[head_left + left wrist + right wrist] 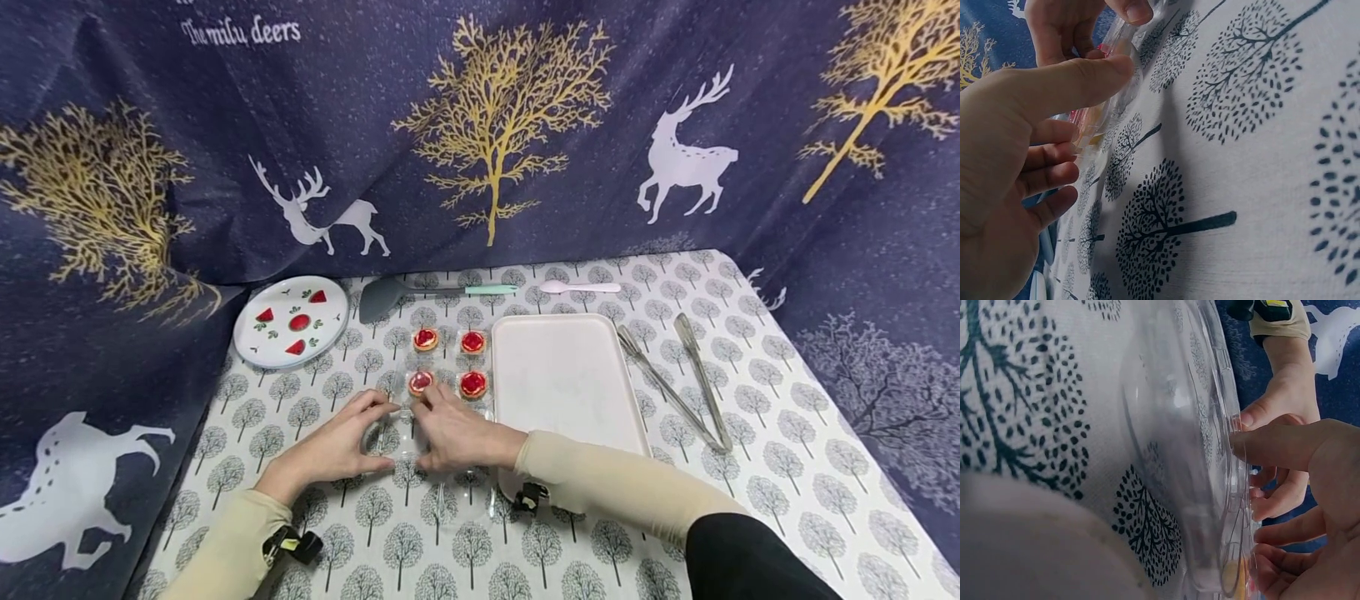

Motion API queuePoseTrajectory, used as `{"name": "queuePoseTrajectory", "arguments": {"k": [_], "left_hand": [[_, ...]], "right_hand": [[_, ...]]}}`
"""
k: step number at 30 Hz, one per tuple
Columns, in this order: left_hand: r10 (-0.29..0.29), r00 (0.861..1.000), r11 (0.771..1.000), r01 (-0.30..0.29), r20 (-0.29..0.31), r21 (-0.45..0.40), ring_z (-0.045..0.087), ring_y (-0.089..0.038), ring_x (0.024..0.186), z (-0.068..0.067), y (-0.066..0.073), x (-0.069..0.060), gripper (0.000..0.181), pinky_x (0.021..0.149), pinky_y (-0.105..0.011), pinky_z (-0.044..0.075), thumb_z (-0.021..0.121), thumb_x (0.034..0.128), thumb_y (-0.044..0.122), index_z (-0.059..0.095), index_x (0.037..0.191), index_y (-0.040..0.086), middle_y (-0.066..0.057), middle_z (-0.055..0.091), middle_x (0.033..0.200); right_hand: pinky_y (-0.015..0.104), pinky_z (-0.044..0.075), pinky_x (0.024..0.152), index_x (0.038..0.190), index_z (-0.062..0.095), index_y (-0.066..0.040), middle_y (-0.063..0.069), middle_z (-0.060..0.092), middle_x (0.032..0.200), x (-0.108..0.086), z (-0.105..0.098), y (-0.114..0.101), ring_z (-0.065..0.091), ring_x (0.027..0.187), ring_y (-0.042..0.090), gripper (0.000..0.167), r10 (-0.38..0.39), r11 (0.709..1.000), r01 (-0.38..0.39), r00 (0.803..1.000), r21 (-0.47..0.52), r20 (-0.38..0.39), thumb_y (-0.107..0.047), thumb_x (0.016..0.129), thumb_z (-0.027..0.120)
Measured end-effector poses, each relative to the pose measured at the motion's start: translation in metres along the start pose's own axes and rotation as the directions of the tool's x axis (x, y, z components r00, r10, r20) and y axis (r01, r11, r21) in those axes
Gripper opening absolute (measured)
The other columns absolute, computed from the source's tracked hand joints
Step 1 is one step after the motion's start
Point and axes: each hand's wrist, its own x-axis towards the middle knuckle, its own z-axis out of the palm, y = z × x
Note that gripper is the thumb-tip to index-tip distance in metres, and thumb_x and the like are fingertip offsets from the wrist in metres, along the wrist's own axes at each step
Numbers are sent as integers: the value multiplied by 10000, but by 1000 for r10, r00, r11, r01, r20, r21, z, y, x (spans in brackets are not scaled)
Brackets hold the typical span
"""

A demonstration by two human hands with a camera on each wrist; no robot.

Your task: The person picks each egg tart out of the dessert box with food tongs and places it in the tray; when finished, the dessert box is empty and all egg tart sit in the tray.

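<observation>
A clear plastic container [453, 492] lies on the patterned cloth in front of me. Several small tarts with red tops, one of them a tart [472, 384] on the right, sit in its far part. My left hand [333, 442] holds the container's left edge, its thumb [1107, 75] against the plastic and its fingers curved beyond. Across from it my right hand [461, 429] grips the plastic with thumb and bent fingers. The right fingertips reach close to the near left tart [421, 382]; whether they touch it is hidden. A rounded plastic bulge [1154, 419] shows in the right wrist view.
Beside the container on the right lies a white rectangular tray [558, 375], partly under my right forearm. Metal tongs [701, 383] rest farther right. Along the back are a round plate [330, 333] with watermelon pattern, a grey spatula [382, 298] and a pink spoon [581, 287].
</observation>
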Motion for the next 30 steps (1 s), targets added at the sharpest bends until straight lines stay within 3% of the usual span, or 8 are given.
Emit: {"name": "queuePoseTrajectory", "arguments": {"k": [7, 11, 18, 21, 25, 30], "left_hand": [[-18, 1000, 1000, 18, 21, 17, 508, -218, 1227, -1, 1, 1, 847, 1054, -471, 464, 864, 676, 396, 515, 1387, 95, -14, 464, 1369], [-17, 1000, 1000, 16, 25, 27, 504, -230, 1236, -2, 3, 2, 900, 1063, -474, 456, 871, 658, 406, 494, 1405, 76, -33, 465, 1379], [-37, 998, 999, 36, 46, 22, 490, -251, 1254, -7, 5, 2, 996, 1064, -492, 450, 889, 602, 432, 464, 1421, 58, -57, 452, 1394], [-33, 999, 999, 32, 34, 15, 518, -255, 1213, -11, 4, 4, 948, 1027, -509, 480, 890, 603, 426, 500, 1386, 60, -42, 478, 1354], [38, 999, 999, -37, -29, 31, 579, -232, 1113, -16, 0, 10, 771, 983, -473, 520, 870, 663, 389, 580, 1290, 45, -22, 545, 1250], [158, 978, 987, -152, -137, 50, 633, -205, 1015, -15, -4, 26, 498, 934, -412, 551, 825, 757, 282, 648, 1150, 33, -35, 615, 1143]], "right_hand": [[213, 481, 980, 1178, 567, -141, 68, 486, 1244, 0, 0, 1, 457, 1098, 174, 629, 11, 1000, -11, 1000, -11, 18, -517, 729, 796], [204, 476, 982, 1201, 560, -133, 74, 482, 1246, 0, 0, 3, 458, 1089, 174, 650, -3, 1000, 3, 1000, -16, 14, -532, 737, 781], [275, 473, 1044, 1464, 391, -53, 133, 403, 1427, -3, -8, 9, 427, 1267, 236, 991, 0, 995, 1, 1000, 101, -3, -562, 705, 775], [308, 448, 1080, 1443, 424, -36, 133, 446, 1416, 0, -16, 17, 446, 1294, 245, 879, -14, 986, 24, 998, 164, -59, -539, 785, 716], [383, 442, 1092, 1382, 502, -26, 141, 545, 1363, 10, -24, 31, 500, 1279, 271, 635, -7, 974, 39, 990, 222, -143, -429, 910, 638], [387, 486, 1042, 1323, 576, -46, 105, 626, 1298, 26, -27, 46, 572, 1198, 243, 440, 32, 951, 34, 978, 306, -207, -266, 945, 630]]}}
